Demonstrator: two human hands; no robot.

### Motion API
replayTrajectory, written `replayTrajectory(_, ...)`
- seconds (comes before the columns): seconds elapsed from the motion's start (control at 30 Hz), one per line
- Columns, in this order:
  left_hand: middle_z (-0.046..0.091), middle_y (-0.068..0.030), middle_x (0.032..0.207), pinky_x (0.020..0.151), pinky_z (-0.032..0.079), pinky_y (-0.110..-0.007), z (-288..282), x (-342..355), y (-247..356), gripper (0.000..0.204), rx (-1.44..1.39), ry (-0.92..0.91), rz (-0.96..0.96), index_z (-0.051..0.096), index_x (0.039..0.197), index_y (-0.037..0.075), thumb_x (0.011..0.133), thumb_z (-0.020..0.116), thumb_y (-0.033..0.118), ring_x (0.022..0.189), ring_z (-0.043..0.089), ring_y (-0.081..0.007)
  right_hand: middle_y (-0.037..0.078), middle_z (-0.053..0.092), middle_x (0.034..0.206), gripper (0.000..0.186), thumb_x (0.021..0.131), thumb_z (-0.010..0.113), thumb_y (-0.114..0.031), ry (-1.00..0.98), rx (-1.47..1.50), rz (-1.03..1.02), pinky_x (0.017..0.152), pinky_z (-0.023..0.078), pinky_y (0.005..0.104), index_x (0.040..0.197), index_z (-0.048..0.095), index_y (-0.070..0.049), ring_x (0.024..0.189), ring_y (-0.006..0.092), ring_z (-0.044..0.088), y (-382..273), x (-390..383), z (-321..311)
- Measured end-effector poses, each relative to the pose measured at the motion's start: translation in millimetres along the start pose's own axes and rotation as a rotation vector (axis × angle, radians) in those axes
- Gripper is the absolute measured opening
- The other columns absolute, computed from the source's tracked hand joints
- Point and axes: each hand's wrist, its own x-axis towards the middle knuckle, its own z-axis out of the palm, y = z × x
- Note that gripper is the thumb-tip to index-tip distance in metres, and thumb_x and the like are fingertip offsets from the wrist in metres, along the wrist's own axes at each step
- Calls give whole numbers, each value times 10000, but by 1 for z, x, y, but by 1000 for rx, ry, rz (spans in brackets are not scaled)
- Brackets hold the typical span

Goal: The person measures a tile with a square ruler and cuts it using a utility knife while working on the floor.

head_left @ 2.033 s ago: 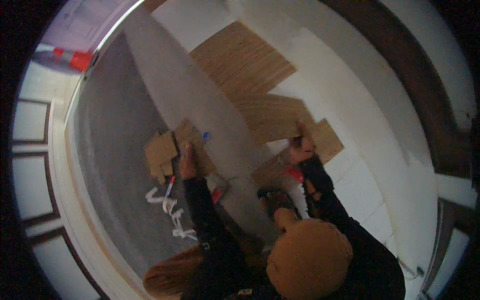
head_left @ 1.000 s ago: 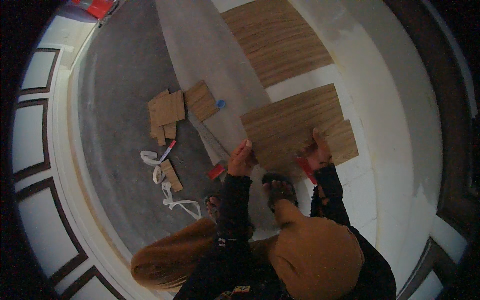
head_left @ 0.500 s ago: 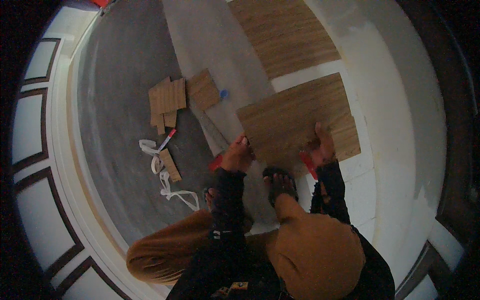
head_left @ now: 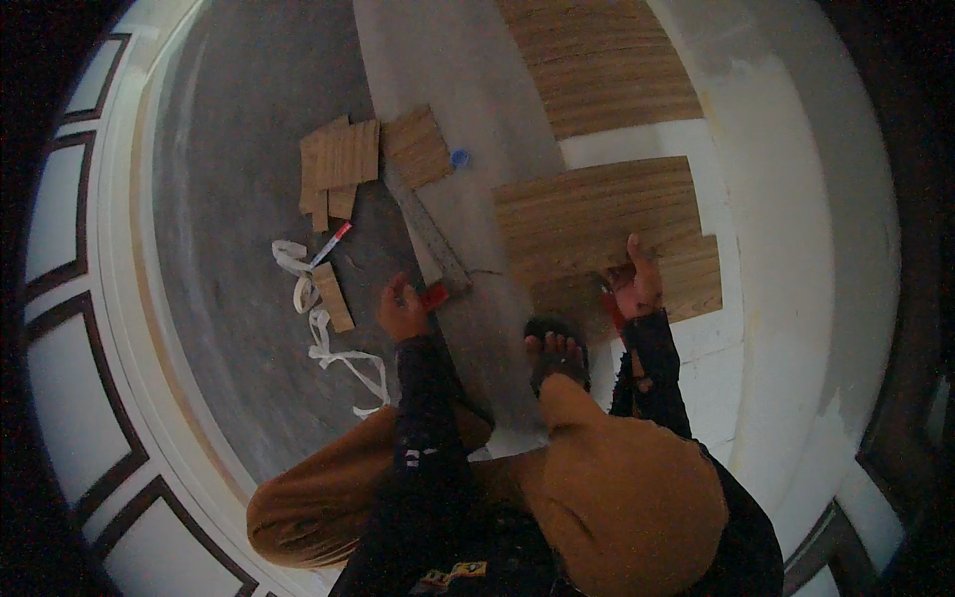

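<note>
grey floor (head_left: 239,199), hands (head_left: 403,313) apart, forearms (head_left: 425,383) reaching forward

Flr (head_left: 229,298) w/ brn boards (head_left: 602,204), wht strip (head_left: 288,256)

Remotely, I find the red item (head_left: 612,310) partly hidden by the right hand (head_left: 640,287) and the far board (head_left: 603,70) cropped at top.

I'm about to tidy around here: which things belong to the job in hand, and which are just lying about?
Likely in use:
wood-look sheet
red object at right hand
red piece beside left hand

Seemingly lying about:
offcuts
white strip
red-tipped pen
blue round thing
</note>
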Motion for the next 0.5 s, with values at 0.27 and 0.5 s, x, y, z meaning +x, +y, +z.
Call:
replayTrajectory(0.27,576,-172,1283,1006,419,-498,-22,-37,32,501,442,-184,452,630,1260,108,807,760,279,1178,535,-387,73,675,1132,449,931,708,-355,13,257,209,799,590,422,1283,571,-111,1019,257,666,-31,-5,23)
replayTrajectory(0.5,573,-168,1189,992,447,-470,-31,-11,22,502,455,-382,437,623,1239,107,773,783,202,1155,544,-381,73,663,1179,533,893,745,-401,46,236,154,773,618,408,1295,567,-99,1055,229,661,-31,-7,44)
